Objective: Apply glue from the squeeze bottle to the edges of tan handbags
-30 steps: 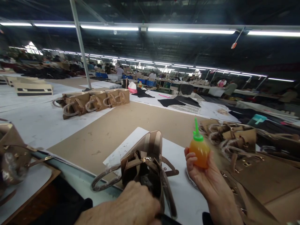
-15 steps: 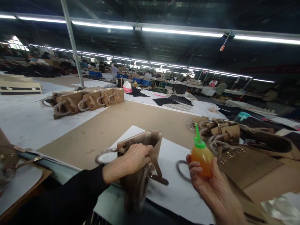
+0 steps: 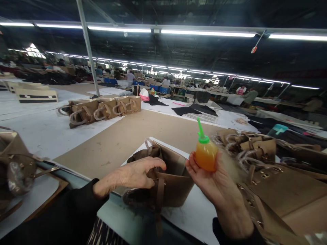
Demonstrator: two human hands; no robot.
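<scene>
The left hand point(image 3: 133, 173) is partly open, palm down, with the thumb and fingers parted in a moderate gap above the near side of an open brown handbag point(image 3: 176, 190). Its fingers reach over the bag's mouth; whether the fingertips touch the bag cannot be told. The handbag sits tilted at the near edge of the table point(image 3: 107, 146), partly on a white sheet point(image 3: 201, 204), with a strap point(image 3: 159, 194) hanging down its front.

The right hand point(image 3: 217, 190) is palm up, its fingers and thumb closed around a rounded squeeze bottle point(image 3: 205, 154) of orange liquid. The bottle is raised just beside the bag's right end, and its green nozzle point(image 3: 200, 127) points up, leaning a little left.

To the right of the right hand, more brown bags point(image 3: 258, 146) lie heaped along the table's right side, some with clear wrap on their handles. Toward the table's far left stands a row of brown bags point(image 3: 102, 110), side by side. Another brown bag point(image 3: 17, 160) is at the left, near the table's near edge, with wrapped handles.
</scene>
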